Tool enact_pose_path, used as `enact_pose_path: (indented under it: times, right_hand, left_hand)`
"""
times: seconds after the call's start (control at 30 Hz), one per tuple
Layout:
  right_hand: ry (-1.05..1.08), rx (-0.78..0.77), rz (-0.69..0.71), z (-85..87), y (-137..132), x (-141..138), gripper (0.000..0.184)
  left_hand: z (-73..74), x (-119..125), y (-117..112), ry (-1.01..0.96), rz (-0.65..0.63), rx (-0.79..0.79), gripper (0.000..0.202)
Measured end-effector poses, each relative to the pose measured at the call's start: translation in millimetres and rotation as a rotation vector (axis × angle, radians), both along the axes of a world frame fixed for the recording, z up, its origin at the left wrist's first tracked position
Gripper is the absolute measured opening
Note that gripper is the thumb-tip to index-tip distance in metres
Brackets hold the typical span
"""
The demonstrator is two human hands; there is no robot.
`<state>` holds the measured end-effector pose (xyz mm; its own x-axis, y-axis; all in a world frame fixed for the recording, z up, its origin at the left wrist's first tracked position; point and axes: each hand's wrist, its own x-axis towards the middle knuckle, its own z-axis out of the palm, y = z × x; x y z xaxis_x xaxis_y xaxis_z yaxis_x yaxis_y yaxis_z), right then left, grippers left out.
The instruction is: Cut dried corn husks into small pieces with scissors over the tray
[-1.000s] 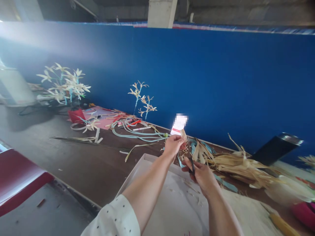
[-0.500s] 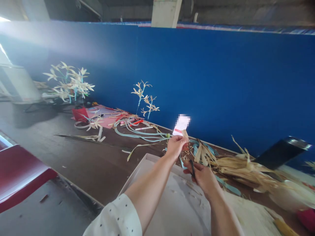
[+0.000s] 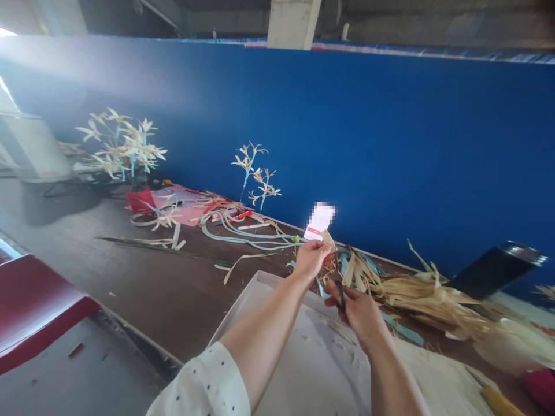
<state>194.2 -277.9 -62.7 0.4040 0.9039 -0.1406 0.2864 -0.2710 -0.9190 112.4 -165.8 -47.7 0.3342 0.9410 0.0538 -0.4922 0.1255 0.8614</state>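
Observation:
Between the closed fingers of my left hand (image 3: 311, 259) is a small piece of dried corn husk (image 3: 328, 239), its tan end sticking up. Dark scissors (image 3: 340, 296) are in my right hand (image 3: 353, 306), fingers wrapped round the handles. Their blades point up toward the husk piece; whether they touch it is too small to tell. Under both forearms lies a shallow pale tray (image 3: 260, 277) with small scraps in it. To the right of my hands spreads a pile of dried corn husks (image 3: 416, 297). A lit phone screen (image 3: 318, 222) stands just behind my left hand.
Pale blue cords (image 3: 243, 238) loop across the brown table (image 3: 143, 283). Husk flowers on stems (image 3: 125, 144) stand at the back left, two smaller ones (image 3: 255, 173) nearer the middle. A black tumbler (image 3: 489, 271) lies tilted at right. A blue partition (image 3: 390, 144) borders the back.
The husk piece in my left hand has tilted slightly, and the scissors in my right hand have shifted a little. Everything else stays in place.

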Motion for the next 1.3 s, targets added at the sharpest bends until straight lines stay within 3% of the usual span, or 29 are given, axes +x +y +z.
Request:
enact_pose_path:
  times: [0.57, 1.3]
  right_hand:
    - [0.097, 0.036, 0.019, 7.7, -3, -5, 0.045]
    - [0.127, 0.061, 0.031, -3.0, -2, 1, 0.039]
  left_hand:
    - [2.6, 0, -2, 0.041, 0.010, 0.014, 0.014]
    - [0.8, 1, -2, 0.072, 0.022, 0.013, 0.018]
